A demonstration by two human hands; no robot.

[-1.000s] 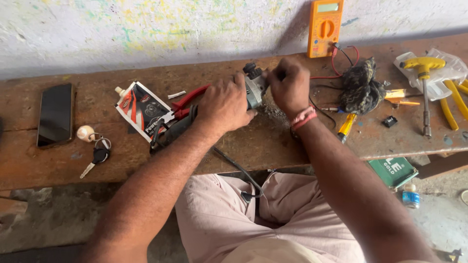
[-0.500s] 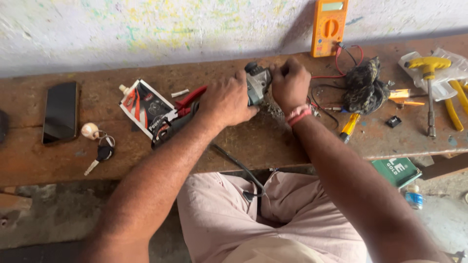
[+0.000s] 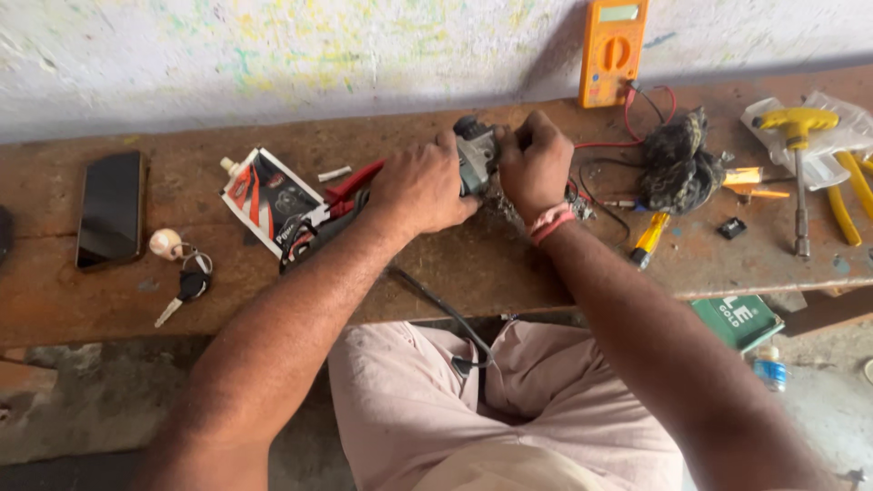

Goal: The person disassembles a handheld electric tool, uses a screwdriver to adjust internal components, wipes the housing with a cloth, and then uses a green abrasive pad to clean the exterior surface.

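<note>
Motor part (image 3: 475,156) | both hands' grip, L (image 3: 420,188) R (image 3: 535,165) | bench (image 3: 509,264) edge near

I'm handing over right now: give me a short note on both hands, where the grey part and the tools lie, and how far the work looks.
Left hand grips the small grey motor-like part from its left; right hand closes on it from the right.
Part sits on the wooden bench, between both hands.
Red-handled pliers lie just left; orange multimeter leans on the wall; yellow screwdriver is right of the wrist.
Done: part held steady. Left: how far it is opened cannot be seen.
</note>
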